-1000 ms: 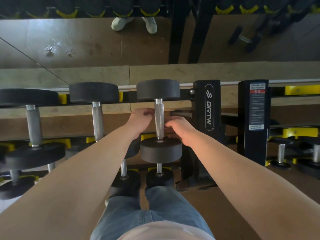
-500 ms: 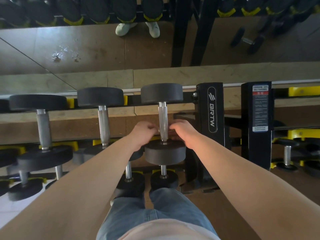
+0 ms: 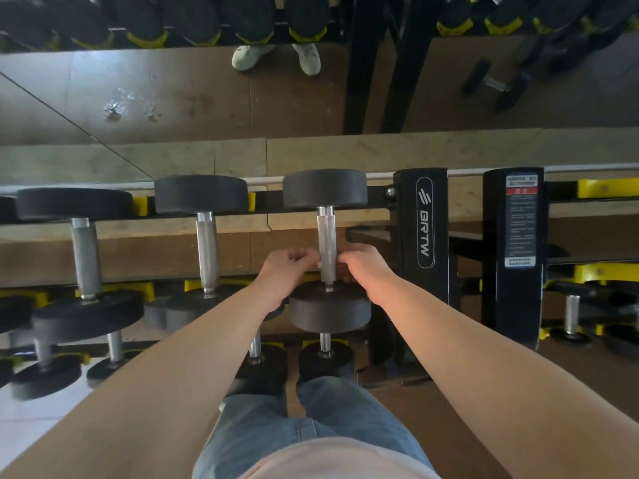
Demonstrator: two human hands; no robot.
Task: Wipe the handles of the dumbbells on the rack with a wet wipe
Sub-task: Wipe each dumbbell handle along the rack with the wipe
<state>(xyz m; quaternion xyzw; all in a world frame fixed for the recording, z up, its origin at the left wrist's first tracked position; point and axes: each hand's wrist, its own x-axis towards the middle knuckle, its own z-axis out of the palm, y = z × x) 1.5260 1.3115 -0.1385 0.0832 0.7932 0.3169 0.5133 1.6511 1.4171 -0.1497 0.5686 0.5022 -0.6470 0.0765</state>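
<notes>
Both hands are at the near end of one dumbbell handle (image 3: 326,248), the shiny bar on the right end of the top row of the rack (image 3: 420,219). The left hand (image 3: 287,276) sits on the left side of the bar with its fingers curled in narrow, and the right hand (image 3: 366,271) sits on the right side, fingers also curled toward the bar. They look pinched around the low part of the bar, just above the near black weight (image 3: 329,311). The wipe itself cannot be seen clearly; it may be a thin strip wrapped behind the bar between the two hands, but that is only a guess. So I cannot tell for sure what each hand holds. The step in hand looks like rubbing this one bar, down near its close end. The far part of the bar, up by the far weight (image 3: 325,188), is bare and in plain view. The next move likely calls for sliding both hands up toward that far end, keeping the wipe tight round the bar. After that, two more bars wait to the left: the middle handle (image 3: 206,250) and the left handle (image 3: 84,257). There are also smaller dumbbells on the lower row (image 3: 325,361), nearer the knees.
</notes>
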